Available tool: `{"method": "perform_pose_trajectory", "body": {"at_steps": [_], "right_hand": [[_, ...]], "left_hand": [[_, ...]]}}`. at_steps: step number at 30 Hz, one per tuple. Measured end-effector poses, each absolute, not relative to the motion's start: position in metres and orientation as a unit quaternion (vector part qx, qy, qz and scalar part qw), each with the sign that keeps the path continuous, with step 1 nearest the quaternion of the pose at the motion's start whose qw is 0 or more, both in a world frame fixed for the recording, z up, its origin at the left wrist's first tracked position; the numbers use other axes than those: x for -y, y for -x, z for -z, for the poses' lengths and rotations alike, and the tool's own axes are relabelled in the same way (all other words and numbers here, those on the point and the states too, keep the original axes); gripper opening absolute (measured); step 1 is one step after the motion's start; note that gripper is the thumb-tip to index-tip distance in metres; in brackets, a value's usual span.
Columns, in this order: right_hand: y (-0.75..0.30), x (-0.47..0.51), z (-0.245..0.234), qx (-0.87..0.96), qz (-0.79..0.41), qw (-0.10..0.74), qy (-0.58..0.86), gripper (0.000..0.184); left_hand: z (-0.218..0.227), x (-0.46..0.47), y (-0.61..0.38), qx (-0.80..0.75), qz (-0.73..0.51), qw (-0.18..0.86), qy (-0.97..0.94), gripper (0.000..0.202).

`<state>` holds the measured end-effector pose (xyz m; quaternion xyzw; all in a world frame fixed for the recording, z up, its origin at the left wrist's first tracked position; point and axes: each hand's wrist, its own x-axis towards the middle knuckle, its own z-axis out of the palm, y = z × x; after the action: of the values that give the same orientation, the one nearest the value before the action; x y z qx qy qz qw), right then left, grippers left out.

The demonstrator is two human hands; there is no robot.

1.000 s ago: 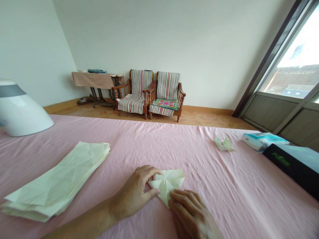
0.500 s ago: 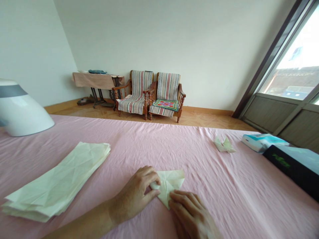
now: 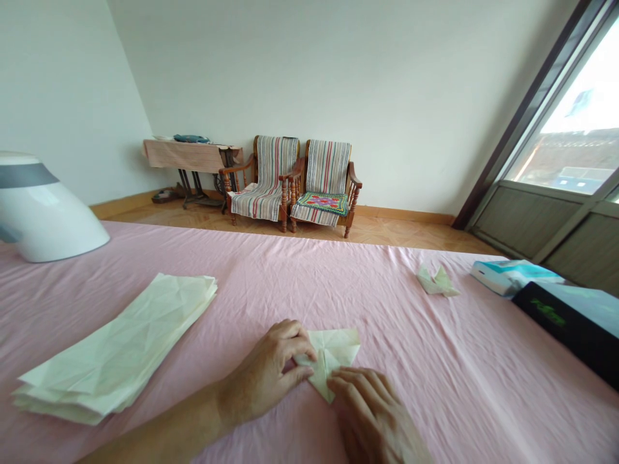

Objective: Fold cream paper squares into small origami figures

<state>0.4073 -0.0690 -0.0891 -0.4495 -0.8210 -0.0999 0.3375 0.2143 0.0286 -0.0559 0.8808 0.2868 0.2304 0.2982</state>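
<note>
A small cream paper piece (image 3: 333, 354), partly folded into a pointed shape, lies on the pink cloth (image 3: 300, 283) near the front edge. My left hand (image 3: 271, 377) pinches the paper's left corner between thumb and fingers and folds it inward. My right hand (image 3: 372, 412) rests with its fingers flat on the paper's lower point, pressing it down. A stack of cream paper sheets (image 3: 120, 348) lies to the left of my left hand.
A small folded paper figure (image 3: 436, 281) sits at the far right of the cloth. Beyond it lie a white-and-teal box (image 3: 510, 274) and a black box (image 3: 570, 325). A white rounded appliance (image 3: 43, 209) stands at the far left. Two striped chairs (image 3: 294, 183) stand by the wall.
My left fingers have drawn the paper's left corner inward over the middle, so the piece looks narrower. The right hand has stayed pressing on the lower point.
</note>
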Motion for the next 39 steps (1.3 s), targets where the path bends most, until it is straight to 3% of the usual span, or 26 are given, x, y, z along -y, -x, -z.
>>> {"method": "perform_pose_trajectory", "body": {"at_steps": [21, 27, 32, 39], "right_hand": [[-0.415, 0.068, 0.102, 0.846, 0.225, 0.264, 0.404, 0.028], [-0.414, 0.067, 0.098, 0.848, 0.221, 0.275, 0.396, 0.026], [-0.409, 0.066, 0.093, 0.841, 0.201, 0.305, 0.399, 0.025], [-0.412, 0.067, 0.100, 0.853, 0.178, 0.287, 0.398, 0.025]], "left_hand": [[0.056, -0.029, -0.215, -0.344, -0.230, 0.262, -0.872, 0.026], [0.056, -0.031, -0.214, -0.409, -0.231, 0.219, -0.855, 0.031], [0.059, -0.038, -0.208, -0.435, -0.231, 0.189, -0.850, 0.022], [0.065, -0.049, -0.199, -0.422, -0.251, 0.161, -0.856, 0.026]]}}
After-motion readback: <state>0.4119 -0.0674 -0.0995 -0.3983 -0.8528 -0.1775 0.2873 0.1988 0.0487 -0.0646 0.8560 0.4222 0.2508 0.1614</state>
